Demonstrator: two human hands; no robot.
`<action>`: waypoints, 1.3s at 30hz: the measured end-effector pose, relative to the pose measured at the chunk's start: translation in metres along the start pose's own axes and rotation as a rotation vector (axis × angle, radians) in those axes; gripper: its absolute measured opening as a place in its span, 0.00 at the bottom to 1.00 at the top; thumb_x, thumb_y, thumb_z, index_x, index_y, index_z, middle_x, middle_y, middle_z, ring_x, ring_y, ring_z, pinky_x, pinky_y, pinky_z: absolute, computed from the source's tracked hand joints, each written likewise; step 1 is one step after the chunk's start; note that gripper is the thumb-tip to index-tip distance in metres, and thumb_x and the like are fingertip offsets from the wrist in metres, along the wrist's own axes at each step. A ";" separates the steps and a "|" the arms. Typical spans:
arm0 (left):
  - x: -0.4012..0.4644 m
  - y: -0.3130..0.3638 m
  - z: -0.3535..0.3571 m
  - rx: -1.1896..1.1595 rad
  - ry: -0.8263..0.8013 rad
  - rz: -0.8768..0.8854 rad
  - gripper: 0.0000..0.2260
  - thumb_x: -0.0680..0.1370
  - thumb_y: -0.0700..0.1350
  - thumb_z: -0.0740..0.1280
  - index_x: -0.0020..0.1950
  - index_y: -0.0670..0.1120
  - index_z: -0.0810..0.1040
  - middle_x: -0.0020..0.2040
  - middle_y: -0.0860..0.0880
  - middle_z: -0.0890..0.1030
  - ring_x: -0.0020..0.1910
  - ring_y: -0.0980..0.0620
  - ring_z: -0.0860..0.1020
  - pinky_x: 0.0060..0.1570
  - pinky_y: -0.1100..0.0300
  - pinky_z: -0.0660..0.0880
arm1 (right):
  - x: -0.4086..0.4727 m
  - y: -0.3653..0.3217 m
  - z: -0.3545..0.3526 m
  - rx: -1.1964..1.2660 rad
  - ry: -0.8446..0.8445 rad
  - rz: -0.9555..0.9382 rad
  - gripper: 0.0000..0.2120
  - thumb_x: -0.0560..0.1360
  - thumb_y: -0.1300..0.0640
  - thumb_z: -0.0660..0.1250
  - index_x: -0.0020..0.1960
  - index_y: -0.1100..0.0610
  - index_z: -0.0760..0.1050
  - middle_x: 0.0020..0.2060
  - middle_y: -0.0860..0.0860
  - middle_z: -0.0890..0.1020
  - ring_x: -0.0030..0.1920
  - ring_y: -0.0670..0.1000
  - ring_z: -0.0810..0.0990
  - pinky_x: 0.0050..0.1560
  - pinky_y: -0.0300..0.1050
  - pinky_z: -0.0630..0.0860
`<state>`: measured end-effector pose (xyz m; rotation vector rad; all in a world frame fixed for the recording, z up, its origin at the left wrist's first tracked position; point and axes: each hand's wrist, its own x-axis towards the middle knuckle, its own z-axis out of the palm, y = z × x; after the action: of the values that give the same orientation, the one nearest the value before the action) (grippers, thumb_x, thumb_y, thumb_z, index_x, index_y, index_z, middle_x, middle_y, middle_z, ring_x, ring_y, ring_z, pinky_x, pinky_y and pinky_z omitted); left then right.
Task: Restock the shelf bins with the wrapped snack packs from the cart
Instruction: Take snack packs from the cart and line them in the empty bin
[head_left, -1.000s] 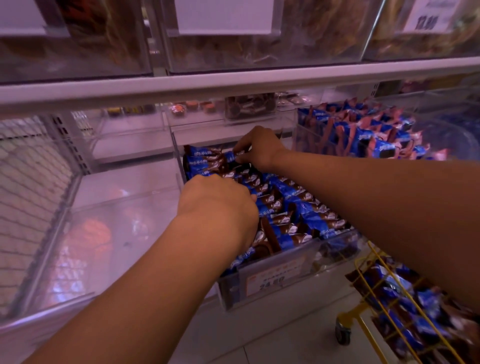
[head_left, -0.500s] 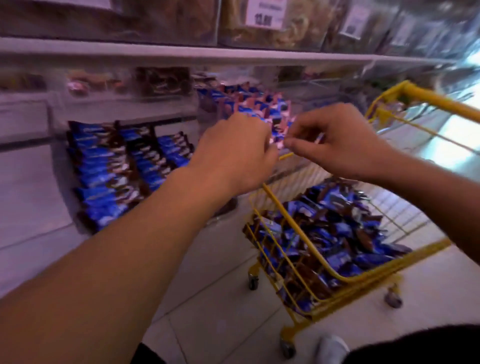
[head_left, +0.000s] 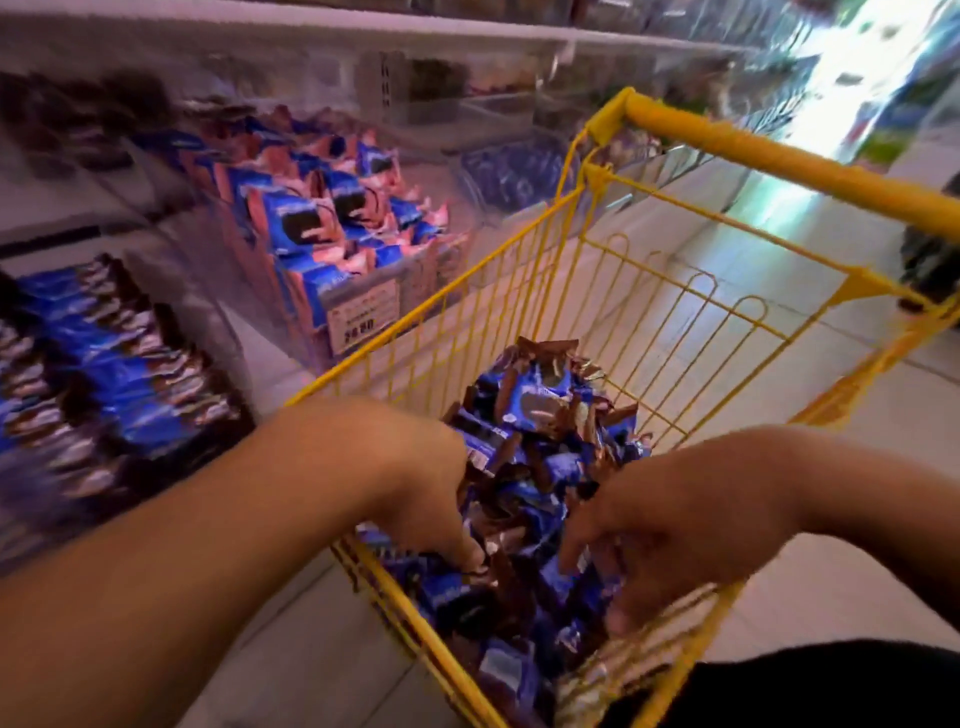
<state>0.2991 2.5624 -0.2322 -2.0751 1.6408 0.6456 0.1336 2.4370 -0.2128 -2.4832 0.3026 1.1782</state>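
While both reach in: left hand (head_left: 436, 499) and right hand (head_left: 670, 530) spread among snack packs (head_left: 535, 467), near cart (head_left: 613, 176) edge.
Handling: probably light, crinkly, slippery; pinch wrapper ends.

This is a shop aisle: left of the hands, clear shelf bins (head_left: 322, 270) of wrapped snacks carry a price label (head_left: 362, 316); beneath the hands stands a yellow wire cart (head_left: 675, 291) on tiled floor (head_left: 857, 415).
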 end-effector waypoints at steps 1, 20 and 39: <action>0.007 0.002 -0.005 0.017 0.076 -0.019 0.25 0.71 0.68 0.68 0.40 0.45 0.73 0.35 0.51 0.74 0.36 0.48 0.75 0.34 0.57 0.71 | 0.000 0.005 -0.011 -0.035 0.023 -0.007 0.25 0.71 0.37 0.72 0.65 0.41 0.73 0.45 0.39 0.80 0.41 0.35 0.79 0.45 0.38 0.77; 0.060 0.021 -0.001 -0.024 0.238 0.046 0.17 0.70 0.56 0.76 0.54 0.53 0.75 0.50 0.51 0.78 0.44 0.49 0.74 0.37 0.60 0.67 | 0.076 0.046 -0.088 -0.096 0.336 0.162 0.16 0.66 0.54 0.80 0.48 0.51 0.77 0.47 0.52 0.82 0.47 0.56 0.84 0.49 0.56 0.83; -0.071 -0.036 -0.012 -2.135 0.289 0.251 0.11 0.75 0.47 0.64 0.55 0.45 0.78 0.41 0.46 0.81 0.35 0.51 0.80 0.40 0.58 0.79 | -0.050 -0.034 -0.052 0.899 0.803 -0.309 0.10 0.65 0.49 0.75 0.46 0.48 0.82 0.41 0.50 0.86 0.40 0.45 0.83 0.34 0.39 0.76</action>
<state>0.3210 2.6188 -0.1792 -2.9485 1.0367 3.2975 0.1501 2.4481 -0.1355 -1.9247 0.4891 -0.1519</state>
